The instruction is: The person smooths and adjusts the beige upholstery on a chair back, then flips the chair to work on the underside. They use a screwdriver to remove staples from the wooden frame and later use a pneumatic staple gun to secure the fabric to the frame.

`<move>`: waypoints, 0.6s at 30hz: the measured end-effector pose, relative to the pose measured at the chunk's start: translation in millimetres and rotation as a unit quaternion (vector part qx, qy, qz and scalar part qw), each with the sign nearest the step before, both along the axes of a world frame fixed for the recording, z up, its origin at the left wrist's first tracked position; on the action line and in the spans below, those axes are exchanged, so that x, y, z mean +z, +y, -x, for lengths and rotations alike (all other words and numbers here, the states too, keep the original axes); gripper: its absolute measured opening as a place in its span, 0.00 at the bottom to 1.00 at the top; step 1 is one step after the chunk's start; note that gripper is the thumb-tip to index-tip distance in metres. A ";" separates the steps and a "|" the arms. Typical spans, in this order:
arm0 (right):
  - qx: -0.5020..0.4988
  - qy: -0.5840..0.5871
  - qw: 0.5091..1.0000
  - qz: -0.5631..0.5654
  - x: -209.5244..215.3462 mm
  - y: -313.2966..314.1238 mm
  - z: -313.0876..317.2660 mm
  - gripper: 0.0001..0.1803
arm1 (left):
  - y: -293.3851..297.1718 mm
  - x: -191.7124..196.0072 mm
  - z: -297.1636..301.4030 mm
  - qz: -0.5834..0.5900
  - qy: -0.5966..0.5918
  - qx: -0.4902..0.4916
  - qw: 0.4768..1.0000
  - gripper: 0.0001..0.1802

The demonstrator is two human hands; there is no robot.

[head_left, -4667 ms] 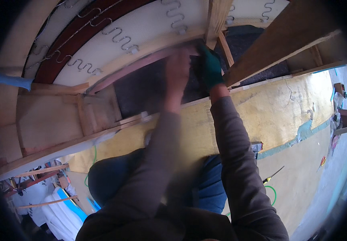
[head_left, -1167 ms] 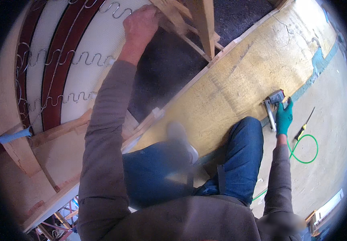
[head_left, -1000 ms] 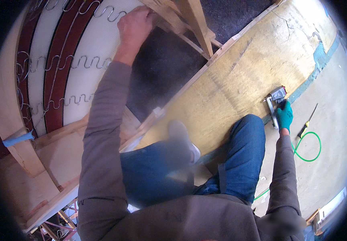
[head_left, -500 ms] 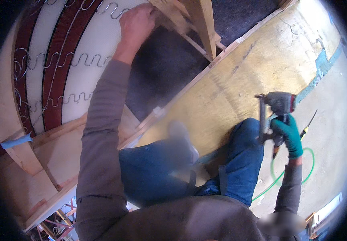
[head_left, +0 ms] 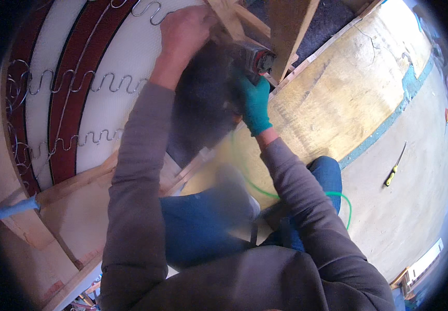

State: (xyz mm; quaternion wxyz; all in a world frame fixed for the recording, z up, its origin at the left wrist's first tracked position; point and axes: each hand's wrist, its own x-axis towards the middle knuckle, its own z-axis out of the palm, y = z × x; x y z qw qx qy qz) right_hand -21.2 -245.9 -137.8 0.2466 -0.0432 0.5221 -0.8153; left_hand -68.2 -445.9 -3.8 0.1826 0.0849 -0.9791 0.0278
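Observation:
My bare left hand (head_left: 185, 33) is closed at the wooden rail (head_left: 226, 19) of a furniture frame, its fingertips largely hidden. What it grips, if anything, I cannot make out. My right hand (head_left: 255, 106), in a green glove, is wrapped round an air staple gun (head_left: 261, 58), whose nose points toward the rail near my left hand; its tip is hidden. A green air hose (head_left: 257, 187) trails back from the gun across my knee. Beneath both hands spreads a dark fabric panel (head_left: 198, 98) inside the frame.
Zigzag springs (head_left: 112, 83) run over white backing and dark red bands (head_left: 86, 46) at left. An upright wooden post (head_left: 291, 31) stands beside the gun. A yellowish panel (head_left: 333, 103) lies on the right. On the floor lies a tool with a yellow handle (head_left: 390, 177).
My right hand has swung the staple gun from the right, over the floor, up and left to the frame beside my left hand. The hose followed. My left hand stays closed at the rail.

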 end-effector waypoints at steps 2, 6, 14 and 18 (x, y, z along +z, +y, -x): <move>-0.056 -0.013 0.996 0.074 -12.4 -21.3 -7.3 0.20 | -1.4 1.0 0.2 0.017 -0.001 -0.005 1.000 0.14; -0.092 0.055 0.994 -0.027 -27.1 -53.3 -1.1 0.20 | -3.2 -2.1 1.6 -0.001 0.015 -0.004 1.000 0.14; -0.143 -0.047 0.979 0.139 1.5 -69.6 -7.2 0.19 | -13.0 1.7 2.0 -0.017 -0.001 -0.051 0.999 0.14; -0.146 -0.115 0.969 0.162 24.9 -67.1 -8.1 0.15 | -11.5 5.2 4.3 -0.014 -0.030 -0.029 0.999 0.14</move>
